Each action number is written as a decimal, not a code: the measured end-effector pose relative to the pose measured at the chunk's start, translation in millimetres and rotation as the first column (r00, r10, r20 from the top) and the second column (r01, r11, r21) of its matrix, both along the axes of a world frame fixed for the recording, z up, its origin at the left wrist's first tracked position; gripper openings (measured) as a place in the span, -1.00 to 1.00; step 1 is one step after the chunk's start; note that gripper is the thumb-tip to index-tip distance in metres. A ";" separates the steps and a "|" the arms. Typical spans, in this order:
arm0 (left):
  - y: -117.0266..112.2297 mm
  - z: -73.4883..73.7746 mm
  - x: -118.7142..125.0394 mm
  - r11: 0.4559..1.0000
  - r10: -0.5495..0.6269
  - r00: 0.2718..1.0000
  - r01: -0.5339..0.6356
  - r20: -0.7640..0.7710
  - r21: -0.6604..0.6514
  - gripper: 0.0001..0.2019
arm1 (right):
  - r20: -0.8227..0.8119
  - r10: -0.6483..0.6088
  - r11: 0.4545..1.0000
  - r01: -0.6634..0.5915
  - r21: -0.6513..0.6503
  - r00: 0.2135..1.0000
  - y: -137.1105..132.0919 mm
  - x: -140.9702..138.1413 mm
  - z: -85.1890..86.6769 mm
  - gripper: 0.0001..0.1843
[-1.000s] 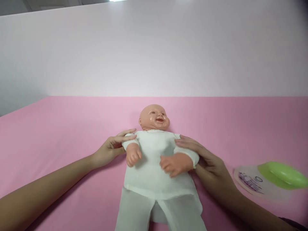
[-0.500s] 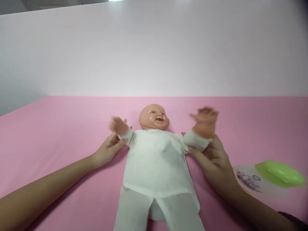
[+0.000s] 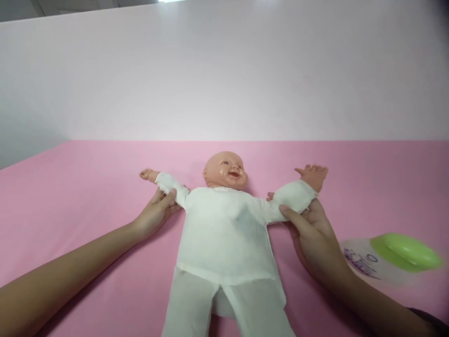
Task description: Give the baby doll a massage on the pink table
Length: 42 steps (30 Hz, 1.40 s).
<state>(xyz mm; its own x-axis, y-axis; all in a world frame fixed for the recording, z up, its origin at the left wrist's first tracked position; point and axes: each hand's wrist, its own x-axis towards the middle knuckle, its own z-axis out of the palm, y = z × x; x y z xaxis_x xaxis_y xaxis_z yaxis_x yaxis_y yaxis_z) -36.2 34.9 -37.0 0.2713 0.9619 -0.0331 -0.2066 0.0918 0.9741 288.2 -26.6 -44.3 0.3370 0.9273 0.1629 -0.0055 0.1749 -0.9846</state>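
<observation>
A baby doll (image 3: 226,238) with a plastic head and a white cloth body lies face up in the middle, its legs running off the bottom edge. My left hand (image 3: 156,211) grips the doll's arm on the left, thumb on top and fingers beneath the sleeve. On the other side my right hand (image 3: 312,231) holds the other doll arm (image 3: 293,199), its thumb pressed over the sleeve and fingers partly hidden behind. Both doll arms are spread outward from the body.
Pink cloth (image 3: 115,178) covers the table under the doll. To the right of my right forearm lies a clear bottle with a light green cap (image 3: 407,252). A white wall (image 3: 224,79) rises behind the table.
The doll's arms have swung outward and lower, the left-side one more so. My hands have stayed on the arms, nearly in place.
</observation>
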 end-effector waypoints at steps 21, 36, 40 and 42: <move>-1.4 2.8 2.6 0.999 -0.032 0.999 0.032 0.004 0.004 -0.58 | 0.079 0.058 0.998 -0.057 -0.014 0.995 -8.0 -7.0 10.4 -0.55; -2.4 5.0 1.9 0.999 -0.054 0.998 0.054 0.018 0.005 -0.62 | 0.170 0.137 0.989 -0.143 0.022 0.976 -10.3 -7.1 10.8 -0.51; -0.3 1.8 1.8 0.999 -0.050 0.998 0.050 0.025 -0.004 -0.69 | 0.098 0.059 0.998 -0.057 -0.019 0.993 -7.7 -9.0 10.4 -0.58; -0.8 1.4 1.8 0.999 -0.043 0.999 0.043 0.023 0.005 -0.71 | 0.084 0.033 0.999 -0.030 -0.041 0.996 -6.7 -8.8 10.4 -0.54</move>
